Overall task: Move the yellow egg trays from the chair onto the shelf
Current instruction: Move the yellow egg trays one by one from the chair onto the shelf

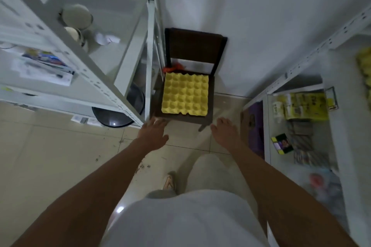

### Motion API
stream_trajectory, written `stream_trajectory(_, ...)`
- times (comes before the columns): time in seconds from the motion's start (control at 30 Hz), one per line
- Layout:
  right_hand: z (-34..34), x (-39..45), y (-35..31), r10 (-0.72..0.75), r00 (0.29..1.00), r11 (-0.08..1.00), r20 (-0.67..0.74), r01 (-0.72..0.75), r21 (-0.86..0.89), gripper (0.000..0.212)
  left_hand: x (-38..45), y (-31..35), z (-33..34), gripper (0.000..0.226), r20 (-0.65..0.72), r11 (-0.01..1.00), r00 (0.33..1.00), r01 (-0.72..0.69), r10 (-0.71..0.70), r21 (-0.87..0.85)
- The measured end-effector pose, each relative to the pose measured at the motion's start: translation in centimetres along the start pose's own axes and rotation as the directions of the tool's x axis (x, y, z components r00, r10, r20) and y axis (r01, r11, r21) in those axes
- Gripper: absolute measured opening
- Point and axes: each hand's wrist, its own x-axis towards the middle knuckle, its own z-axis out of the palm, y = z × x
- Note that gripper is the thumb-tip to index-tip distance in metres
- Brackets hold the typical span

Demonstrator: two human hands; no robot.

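A yellow egg tray (pixel 185 94) lies flat on the seat of a dark brown wooden chair (pixel 195 46) that stands against the white wall. Whether more trays are stacked under it I cannot tell. My left hand (pixel 154 132) reaches toward the chair's front left corner, fingers spread and holding nothing. My right hand (pixel 224 131) hovers off the front right corner, also empty with fingers apart. More yellow egg trays (pixel 364 64) show at the far right edge on the right shelf (pixel 301 60).
A white metal shelf unit (pixel 94 78) stands on the left with tins and papers. The right shelf holds yellow packets (pixel 305 106) and small boxes. A black bin (pixel 118 114) sits under the left unit. Something orange (pixel 172 68) lies behind the tray. Tiled floor below.
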Motion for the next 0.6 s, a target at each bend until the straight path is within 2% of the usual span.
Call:
stream_trajectory(0.07,0.2,1.7,-0.6,-0.016,1.0,1.0,-0.014,0.015,-0.009,0.047,1.6,-0.4,0.4,0.07,0.047,0.999,0.999,0.012,-0.013,0.032)
stream_trajectory(0.17,-0.2,5.3,-0.6,0.081,0.996,0.984,0.023,-0.084,0.16,0.042,5.1,-1.0,0.1,0.067,0.091,1.0,0.996,0.017,-0.018,0.007)
stream_trajectory(0.23,-0.2,8.8,0.1,0.093,0.993,0.972,0.07,-0.106,0.209,0.041,8.1,-1.2,-0.2,0.065,0.102,1.0,0.994,0.027,-0.027,0.005)
stream_trajectory(0.33,-1.1,14.6,0.8,0.149,0.979,0.944,0.14,-0.183,0.275,0.044,12.8,-1.3,-1.0,0.059,0.158,0.98,0.978,0.155,-0.134,-0.127)
stream_trajectory(0.5,-0.9,23.6,2.1,0.142,0.948,0.901,0.284,-0.243,0.36,0.042,20.0,-1.5,-1.3,0.063,0.312,0.894,0.926,0.314,-0.214,-0.319)
stream_trajectory(0.6,-0.2,29.6,3.5,0.207,0.912,0.85,0.354,-0.347,0.397,0.041,25.6,-2.2,-1.2,0.051,0.334,0.733,0.896,0.434,-0.292,-0.524)
